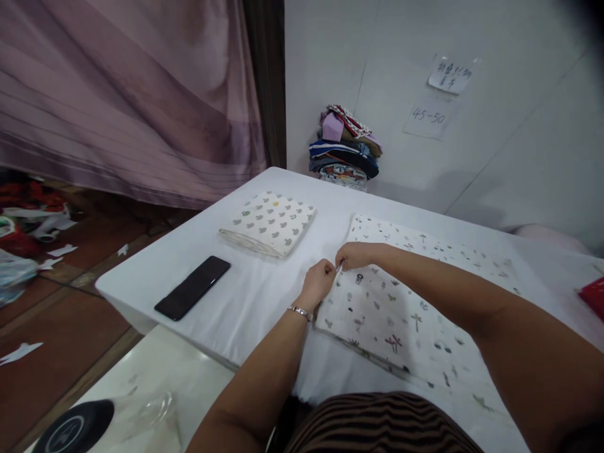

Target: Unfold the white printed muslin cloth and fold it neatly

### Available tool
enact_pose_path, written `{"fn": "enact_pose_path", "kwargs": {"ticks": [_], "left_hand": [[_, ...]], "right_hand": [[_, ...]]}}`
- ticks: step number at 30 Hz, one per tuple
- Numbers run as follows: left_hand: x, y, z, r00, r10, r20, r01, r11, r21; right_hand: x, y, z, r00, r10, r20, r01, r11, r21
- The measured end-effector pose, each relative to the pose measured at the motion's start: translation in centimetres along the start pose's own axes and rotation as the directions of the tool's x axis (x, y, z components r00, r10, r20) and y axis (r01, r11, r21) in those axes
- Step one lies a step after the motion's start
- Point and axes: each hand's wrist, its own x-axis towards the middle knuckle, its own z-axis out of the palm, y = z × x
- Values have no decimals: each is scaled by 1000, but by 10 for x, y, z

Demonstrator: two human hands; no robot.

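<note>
A white cloth printed with small palm trees and leaves lies folded in layers in front of me. At its left edge my left hand is closed, its fingertips pinching the cloth's edge. Right beside it my right hand is closed too, gripping the same edge with thumb and fingers. The two hands nearly touch. Further left rests a folded white cloth with grey motifs, apart from both hands.
A black phone lies near the left edge of the white-covered table. Folded fabrics are stacked behind the table against the wall. A black-lidded container stands at lower left. Something red is at far right.
</note>
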Motion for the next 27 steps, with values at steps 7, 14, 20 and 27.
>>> {"fn": "enact_pose_path", "kwargs": {"ticks": [7, 14, 20, 27], "left_hand": [[-2, 2, -2, 1000, 5, 7, -5, 1000, -3], [-1, 2, -2, 1000, -9, 12, 10, 1000, -2], [-1, 2, -2, 999, -18, 26, 19, 1000, -18], [-1, 1, 0, 1000, -17, -6, 17, 1000, -5]], "right_hand": [[1, 6, 1, 999, 21, 25, -23, 996, 81], [4, 5, 3, 999, 24, 26, -26, 996, 85], [2, 4, 3, 1000, 4, 29, -6, 996, 90], [8, -2, 1, 1000, -27, 4, 27, 999, -28]]}}
